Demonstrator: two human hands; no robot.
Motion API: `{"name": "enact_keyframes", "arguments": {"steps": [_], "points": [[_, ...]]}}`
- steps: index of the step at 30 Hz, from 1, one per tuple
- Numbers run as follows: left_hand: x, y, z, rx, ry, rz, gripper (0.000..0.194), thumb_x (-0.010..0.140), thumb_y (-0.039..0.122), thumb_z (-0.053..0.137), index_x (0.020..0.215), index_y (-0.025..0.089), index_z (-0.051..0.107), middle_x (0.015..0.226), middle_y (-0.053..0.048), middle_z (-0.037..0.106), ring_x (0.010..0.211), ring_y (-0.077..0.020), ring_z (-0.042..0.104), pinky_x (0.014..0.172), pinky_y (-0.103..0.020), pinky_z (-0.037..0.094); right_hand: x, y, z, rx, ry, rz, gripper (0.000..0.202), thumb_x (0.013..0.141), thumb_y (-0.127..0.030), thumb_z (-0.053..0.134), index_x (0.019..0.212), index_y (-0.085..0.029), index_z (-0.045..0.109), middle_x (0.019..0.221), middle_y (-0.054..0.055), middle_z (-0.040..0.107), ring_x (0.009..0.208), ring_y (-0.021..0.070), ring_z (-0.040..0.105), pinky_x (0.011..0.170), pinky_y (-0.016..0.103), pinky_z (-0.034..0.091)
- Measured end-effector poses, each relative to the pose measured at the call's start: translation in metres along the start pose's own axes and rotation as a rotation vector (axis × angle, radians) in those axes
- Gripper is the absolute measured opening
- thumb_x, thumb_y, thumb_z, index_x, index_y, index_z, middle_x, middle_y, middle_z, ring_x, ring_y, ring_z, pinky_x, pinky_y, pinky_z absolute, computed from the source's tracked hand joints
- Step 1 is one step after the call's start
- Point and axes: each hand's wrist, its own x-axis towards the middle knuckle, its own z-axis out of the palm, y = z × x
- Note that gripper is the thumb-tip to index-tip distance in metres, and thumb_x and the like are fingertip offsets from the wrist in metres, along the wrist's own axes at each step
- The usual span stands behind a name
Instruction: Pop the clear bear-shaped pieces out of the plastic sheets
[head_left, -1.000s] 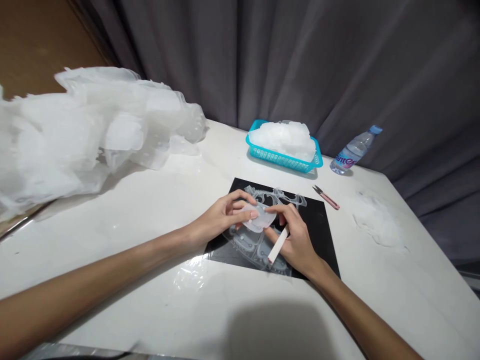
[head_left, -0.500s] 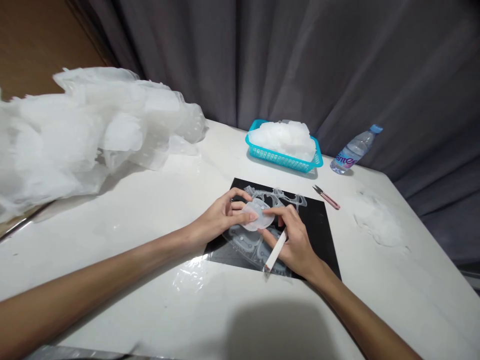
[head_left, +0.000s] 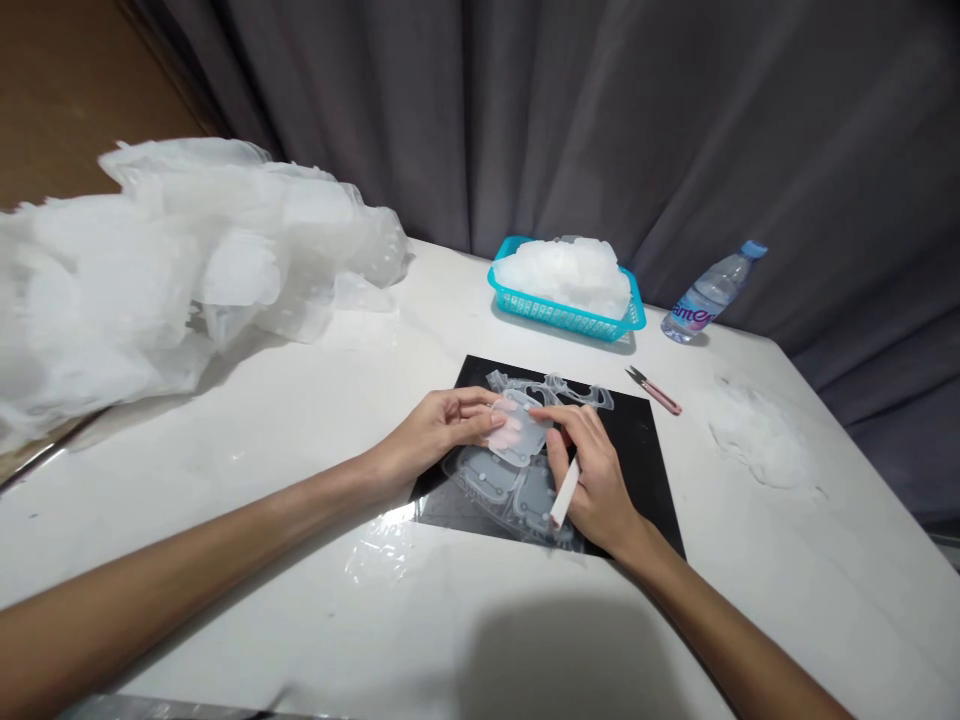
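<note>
Head view: left hand point(head_left: 435, 432) pinches translucent plate point(head_left: 523, 448); right hand point(head_left: 598, 480) grips white stick point(head_left: 565, 494); bottle point(head_left: 705, 297) at 2 o'clock from plate.

A single camera, worn on the person's head, looks forward and down over a glossy white tabletop point(head_left: 300, 620) from its near side. It is near enough for both arms to run in from the near left and near right, with the bare left hand point(head_left: 441, 437) and bare right hand point(head_left: 592, 480) about mid-frame above a flat black rectangular sheet point(head_left: 641, 460). The view reaches the pleated dark grey fabric curtain point(head_left: 600, 120) beyond; the table's far edge slants down rightward across it.
</note>
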Motion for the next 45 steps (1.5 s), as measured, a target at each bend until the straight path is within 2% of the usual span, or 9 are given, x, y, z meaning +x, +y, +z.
{"name": "enact_keyframes", "arguments": {"steps": [4, 9, 12, 20, 26, 29, 34, 40, 45], "points": [[-0.0001, 0.0013, 0.0018, -0.008, -0.007, -0.012, 0.031, 0.091, 0.04, 0.081, 0.109, 0.015, 0.074, 0.094, -0.007, 0.081, 0.086, -0.0169, 0.077, 0.083, -0.026, 0.06, 0.0001, 0.0009, 0.0023, -0.019, 0.011, 0.019, 0.028, 0.107, -0.017, 0.049, 0.132, -0.024, 0.061, 0.115, 0.007, 0.071, 0.1, 0.023, 0.063, 0.087, 0.039, 0.053], [-0.0011, 0.0031, 0.0035, -0.011, -0.045, -0.04, 0.036, 0.082, 0.034, 0.09, 0.106, 0.015, 0.071, 0.095, -0.008, 0.082, 0.085, -0.019, 0.079, 0.079, -0.027, 0.061, -0.0011, 0.004, 0.0057, 0.027, 0.03, 0.08, 0.029, 0.107, -0.024, 0.056, 0.136, -0.025, 0.058, 0.103, 0.005, 0.07, 0.088, 0.0207, 0.063, 0.081, 0.036, 0.054], [-0.0004, 0.0036, 0.0031, -0.001, -0.044, -0.047, 0.034, 0.083, 0.034, 0.089, 0.102, 0.014, 0.07, 0.094, -0.009, 0.082, 0.082, -0.0185, 0.078, 0.077, -0.027, 0.062, -0.0016, 0.0057, 0.0069, 0.049, 0.027, 0.11, 0.028, 0.107, -0.025, 0.055, 0.135, -0.025, 0.057, 0.1, 0.004, 0.07, 0.083, 0.0191, 0.062, 0.079, 0.035, 0.054], [0.0001, 0.003, 0.0007, 0.02, -0.028, -0.053, 0.032, 0.085, 0.036, 0.088, 0.103, 0.015, 0.072, 0.095, -0.009, 0.082, 0.084, -0.0185, 0.078, 0.078, -0.026, 0.062, -0.0026, 0.005, 0.0072, 0.082, 0.015, 0.132, 0.026, 0.109, -0.025, 0.05, 0.133, -0.022, 0.056, 0.101, 0.006, 0.069, 0.089, 0.0189, 0.067, 0.083, 0.035, 0.056], [0.0004, 0.004, 0.0005, 0.033, 0.039, -0.026, 0.03, 0.088, 0.039, 0.084, 0.101, 0.015, 0.074, 0.093, -0.008, 0.081, 0.081, -0.0162, 0.076, 0.073, -0.021, 0.059, -0.001, 0.0037, 0.0046, 0.006, 0.01, 0.064, 0.031, 0.11, -0.018, 0.04, 0.136, -0.023, 0.057, 0.118, 0.009, 0.069, 0.107, 0.0221, 0.067, 0.093, 0.038, 0.056], [0.0002, 0.0043, 0.0003, 0.024, 0.041, -0.006, 0.028, 0.09, 0.039, 0.082, 0.103, 0.016, 0.075, 0.097, -0.008, 0.081, 0.086, -0.0174, 0.076, 0.077, -0.023, 0.06, -0.0001, 0.0015, 0.0044, -0.035, 0.011, 0.04, 0.032, 0.11, -0.017, 0.04, 0.137, -0.022, 0.057, 0.111, 0.009, 0.07, 0.099, 0.022, 0.067, 0.088, 0.037, 0.056], [-0.0016, 0.0049, 0.0007, 0.01, 0.055, -0.007, 0.028, 0.088, 0.039, 0.084, 0.099, 0.016, 0.074, 0.09, -0.007, 0.08, 0.082, -0.0182, 0.076, 0.077, -0.025, 0.061, 0.0002, -0.0016, 0.0055, -0.09, 0.034, 0.008, 0.033, 0.105, -0.016, 0.05, 0.137, -0.021, 0.055, 0.101, 0.007, 0.07, 0.093, 0.0233, 0.064, 0.084, 0.038, 0.056], [-0.001, 0.0015, -0.0013, -0.028, 0.046, -0.032, 0.03, 0.089, 0.042, 0.083, 0.101, 0.017, 0.072, 0.091, -0.006, 0.08, 0.082, -0.0183, 0.077, 0.077, -0.025, 0.061, -0.0004, -0.0012, 0.0059, -0.09, 0.001, -0.028, 0.042, 0.098, -0.009, 0.054, 0.138, -0.019, 0.054, 0.104, 0.008, 0.07, 0.094, 0.0238, 0.06, 0.082, 0.038, 0.055], [-0.0031, 0.0006, 0.001, -0.051, 0.029, 0.015, 0.028, 0.094, 0.042, 0.078, 0.106, 0.017, 0.072, 0.097, -0.006, 0.078, 0.089, -0.0172, 0.076, 0.082, -0.024, 0.062, -0.0019, -0.0006, 0.005, -0.127, -0.02, -0.007, 0.035, 0.101, -0.015, 0.056, 0.136, -0.02, 0.058, 0.104, 0.008, 0.07, 0.094, 0.025, 0.056, 0.08, 0.039, 0.053]]}}
